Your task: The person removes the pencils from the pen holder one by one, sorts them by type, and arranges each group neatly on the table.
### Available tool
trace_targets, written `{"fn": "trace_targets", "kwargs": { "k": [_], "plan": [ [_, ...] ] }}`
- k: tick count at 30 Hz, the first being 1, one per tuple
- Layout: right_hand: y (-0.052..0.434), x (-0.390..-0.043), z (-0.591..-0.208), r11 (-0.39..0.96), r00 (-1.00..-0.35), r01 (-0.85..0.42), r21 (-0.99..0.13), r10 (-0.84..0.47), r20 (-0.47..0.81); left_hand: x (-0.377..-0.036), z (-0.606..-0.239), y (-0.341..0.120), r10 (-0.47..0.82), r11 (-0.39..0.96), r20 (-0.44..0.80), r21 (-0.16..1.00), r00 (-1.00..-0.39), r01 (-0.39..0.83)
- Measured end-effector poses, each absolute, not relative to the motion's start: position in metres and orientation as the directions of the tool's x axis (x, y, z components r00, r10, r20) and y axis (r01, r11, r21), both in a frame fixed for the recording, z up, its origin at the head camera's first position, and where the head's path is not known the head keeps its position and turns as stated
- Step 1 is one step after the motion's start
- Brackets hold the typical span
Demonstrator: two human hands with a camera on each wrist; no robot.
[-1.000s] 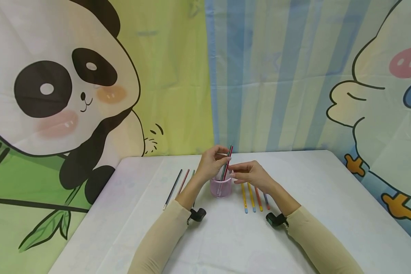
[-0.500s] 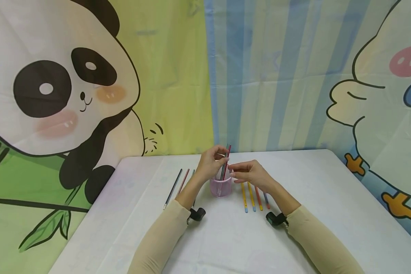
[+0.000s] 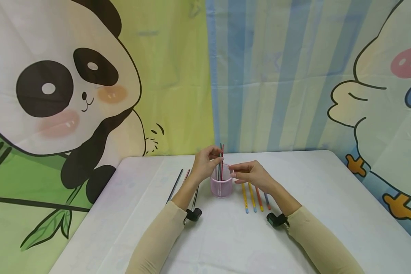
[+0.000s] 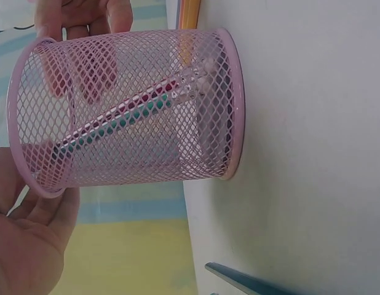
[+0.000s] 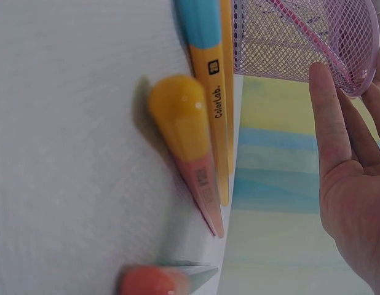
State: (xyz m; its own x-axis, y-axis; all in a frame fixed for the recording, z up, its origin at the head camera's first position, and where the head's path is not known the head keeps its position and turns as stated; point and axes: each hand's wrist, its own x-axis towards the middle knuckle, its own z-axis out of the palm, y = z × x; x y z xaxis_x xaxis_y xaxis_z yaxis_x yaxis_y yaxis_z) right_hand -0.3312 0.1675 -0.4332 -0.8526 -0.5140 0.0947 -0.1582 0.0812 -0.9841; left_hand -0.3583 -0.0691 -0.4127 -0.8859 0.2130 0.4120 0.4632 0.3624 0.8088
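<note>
A pink mesh pen holder (image 3: 221,188) stands upright on the table between the hands. My left hand (image 3: 207,163) pinches a red pencil (image 3: 222,161) and a green pencil (image 3: 220,173) near their upper ends. Through the mesh in the left wrist view, the lower parts of both pencils lean inside the holder, their clear ends near its base. My right hand (image 3: 251,176) holds the holder's rim from the right. In the right wrist view, its fingers (image 5: 331,126) rest against the mesh near the rim; its thumb is hidden there.
Right of the holder lie several pencils, including yellow ones with blue ends (image 3: 251,198), an orange one (image 3: 259,199) and a blue one (image 3: 267,201). Left of it lie a dark pencil (image 3: 174,186), a red one (image 3: 187,175) and another dark one (image 3: 195,198), partly behind the left arm.
My left hand has shifted slightly left with the red and green pencils, which stand more upright in the holder. My right hand has stayed at the rim.
</note>
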Motion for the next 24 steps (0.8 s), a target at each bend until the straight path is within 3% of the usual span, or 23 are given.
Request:
{"fn": "trace_targets", "kwargs": {
  "k": [14, 24],
  "plan": [
    [0.169, -0.331, -0.433, 0.094, -0.858, -0.157, -0.983, -0.506, 0.089, -0.355, -0.408, -0.079, 0.181, 0.372, 0.413, 0.812, -0.893, 0.45],
    [0.168, -0.332, -0.434, 0.089, -0.856, -0.158, -0.983, -0.51, 0.091, -0.356, -0.405, -0.081, 0.156, 0.345, 0.476, 0.795, -0.865, 0.5]
  ]
}}
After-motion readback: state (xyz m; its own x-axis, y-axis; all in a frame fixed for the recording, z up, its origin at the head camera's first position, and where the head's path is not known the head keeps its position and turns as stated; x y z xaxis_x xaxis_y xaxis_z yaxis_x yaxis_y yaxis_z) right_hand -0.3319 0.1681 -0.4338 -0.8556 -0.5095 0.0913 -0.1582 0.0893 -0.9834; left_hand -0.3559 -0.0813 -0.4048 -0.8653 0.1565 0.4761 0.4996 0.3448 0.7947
